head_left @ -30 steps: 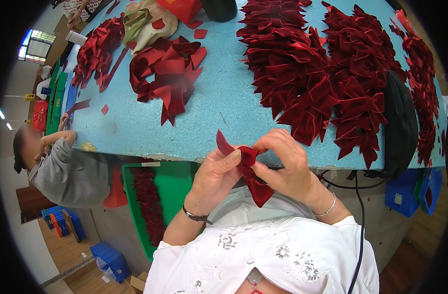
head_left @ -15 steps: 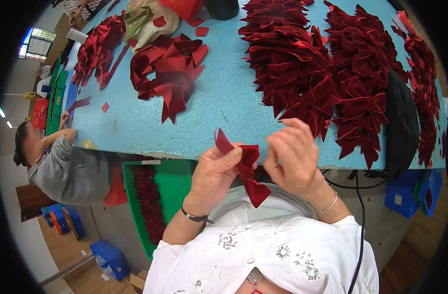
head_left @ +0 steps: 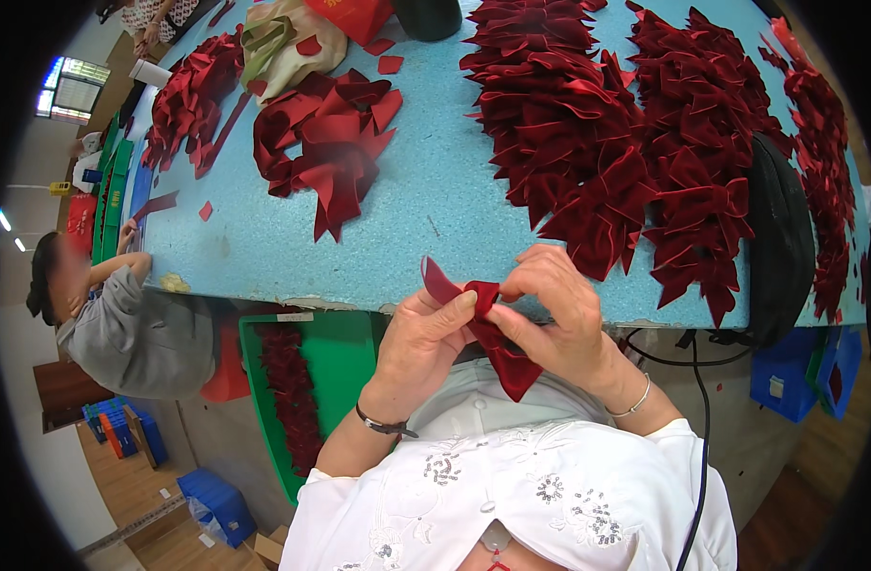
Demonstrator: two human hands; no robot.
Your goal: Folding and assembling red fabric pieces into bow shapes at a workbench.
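A dark red velvet ribbon (head_left: 508, 363) is looped between my two hands, just off the table's near edge. My left hand (head_left: 421, 337) pinches its middle between thumb and fingers, with one tail sticking up beyond the thumb and the other hanging toward my lap. My right hand (head_left: 555, 306) is closed at the loop's right side, thumb and forefinger touching the velvet. Its exact fingertip grip is partly hidden. On the blue table (head_left: 416, 181) ahead lie rows of finished-looking velvet bows (head_left: 569, 124) and a loose heap of cut ribbon (head_left: 331, 143).
A green crate (head_left: 345, 362) holding a strip of bows stands below the table edge at left. A black bag (head_left: 778, 243) rests at the table's right, with a black cable (head_left: 699, 419) hanging nearby. A person in grey (head_left: 140, 333) sits at the left.
My right hand has come in leftward and down from beside the ribbon and now pinches at its loop. My left hand keeps its hold, almost in place.
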